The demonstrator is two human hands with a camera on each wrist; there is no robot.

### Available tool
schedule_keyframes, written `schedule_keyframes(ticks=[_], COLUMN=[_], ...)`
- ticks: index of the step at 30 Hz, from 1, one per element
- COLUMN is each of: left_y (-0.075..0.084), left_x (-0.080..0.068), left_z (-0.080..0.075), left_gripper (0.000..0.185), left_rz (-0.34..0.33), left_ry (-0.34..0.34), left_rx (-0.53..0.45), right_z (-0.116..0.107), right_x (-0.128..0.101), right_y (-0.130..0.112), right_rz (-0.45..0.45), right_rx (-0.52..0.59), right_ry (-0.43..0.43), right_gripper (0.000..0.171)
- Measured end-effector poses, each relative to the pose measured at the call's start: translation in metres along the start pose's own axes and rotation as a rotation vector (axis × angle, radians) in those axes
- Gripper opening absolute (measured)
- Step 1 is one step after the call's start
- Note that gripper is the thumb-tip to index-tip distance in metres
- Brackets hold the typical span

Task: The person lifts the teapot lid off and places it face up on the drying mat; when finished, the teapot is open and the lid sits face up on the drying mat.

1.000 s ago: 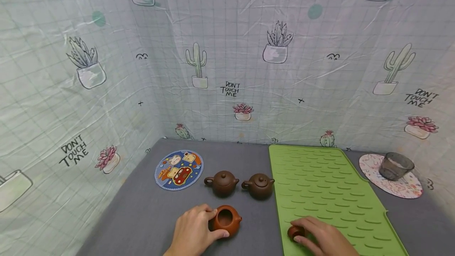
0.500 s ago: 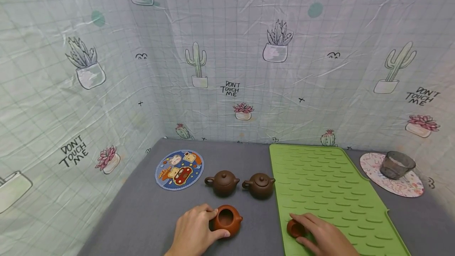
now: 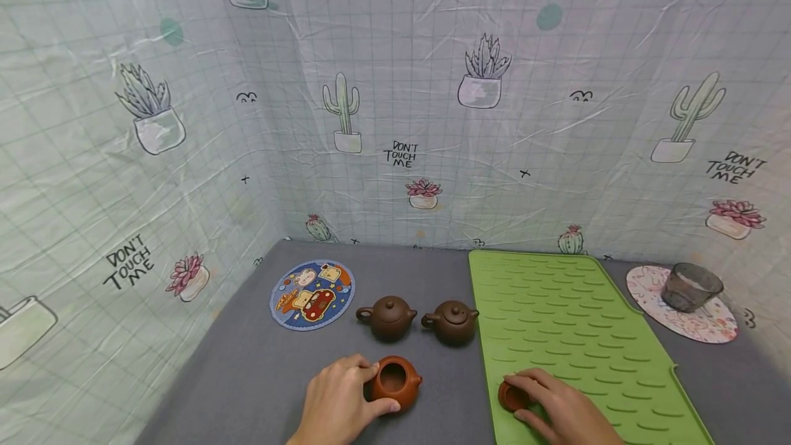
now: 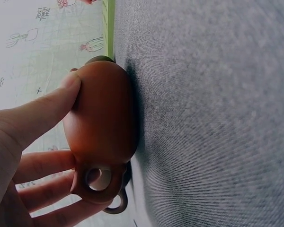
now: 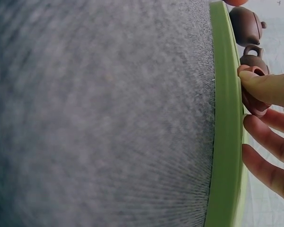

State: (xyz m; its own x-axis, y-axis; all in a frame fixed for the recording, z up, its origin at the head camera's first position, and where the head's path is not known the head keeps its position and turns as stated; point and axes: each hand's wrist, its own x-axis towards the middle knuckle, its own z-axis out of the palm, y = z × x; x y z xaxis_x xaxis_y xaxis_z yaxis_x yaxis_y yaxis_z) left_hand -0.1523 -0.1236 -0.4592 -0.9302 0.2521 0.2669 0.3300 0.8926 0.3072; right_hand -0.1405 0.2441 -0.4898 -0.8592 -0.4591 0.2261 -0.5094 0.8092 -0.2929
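An orange-brown teapot [image 3: 396, 381] with no lid on it stands on the grey cloth near the front edge. My left hand [image 3: 364, 390] grips it from the left, thumb in front and fingers behind. The left wrist view shows the thumb [image 4: 38, 113] lying on the pot's body [image 4: 104, 113] and fingers by its loop handle. My right hand [image 3: 544, 404] pinches a small reddish-brown lid [image 3: 510, 395] at the near left of the green mat [image 3: 556, 321]. In the right wrist view the thumb [image 5: 267, 87] lies on the lid [image 5: 253, 104], just inside the mat's rim [image 5: 225, 123].
Two dark brown lidded teapots [image 3: 386, 317] [image 3: 452, 322] stand side by side behind the orange one. A round cartoon coaster [image 3: 311, 294] lies at the back left. A grey glass cup [image 3: 689, 286] sits on a patterned coaster [image 3: 711, 325] at the far right. Cactus-print sheets wall in the cloth.
My right hand has slid the lid a little away from me and to the left on the mat. The left hand and the orange teapot have stayed put.
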Motion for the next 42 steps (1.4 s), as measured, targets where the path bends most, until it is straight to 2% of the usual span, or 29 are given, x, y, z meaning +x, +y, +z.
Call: schedule_keyframes(ticks=[9, 14, 21, 24, 27, 33, 42], left_y=[0.004, 0.008, 0.013, 0.018, 0.025, 0.04, 0.057], left_x=[0.0, 0.0, 0.006, 0.01, 0.013, 0.027, 0.053], left_z=[-0.002, -0.003, -0.011, -0.015, -0.017, -0.018, -0.005], left_gripper=[0.06, 0.057, 0.053, 0.053, 0.053, 0.051, 0.05], left_rz=[0.005, 0.028, 0.057, 0.055, 0.061, 0.055, 0.052], left_ry=[0.0, 0.006, -0.073, -0.084, -0.036, 0.045, 0.149], left_rx=[0.033, 0.078, 0.135, 0.142, 0.133, 0.055, -0.074], right_z=[-0.002, -0.001, 0.0, 0.0, 0.0, 0.0, 0.0], right_x=[0.003, 0.004, 0.003, 0.003, 0.002, 0.003, 0.002], right_y=[0.001, 0.001, 0.001, 0.001, 0.0, -0.002, -0.002], right_rz=[0.018, 0.015, 0.011, 0.005, -0.005, -0.013, -0.004], right_rx=[0.024, 0.026, 0.04, 0.031, 0.02, 0.003, 0.017], right_ry=[-0.075, -0.077, -0.077, -0.059, -0.037, -0.008, -0.015], right_gripper=[0.041, 0.042, 0.043, 0.043, 0.043, 0.043, 0.043])
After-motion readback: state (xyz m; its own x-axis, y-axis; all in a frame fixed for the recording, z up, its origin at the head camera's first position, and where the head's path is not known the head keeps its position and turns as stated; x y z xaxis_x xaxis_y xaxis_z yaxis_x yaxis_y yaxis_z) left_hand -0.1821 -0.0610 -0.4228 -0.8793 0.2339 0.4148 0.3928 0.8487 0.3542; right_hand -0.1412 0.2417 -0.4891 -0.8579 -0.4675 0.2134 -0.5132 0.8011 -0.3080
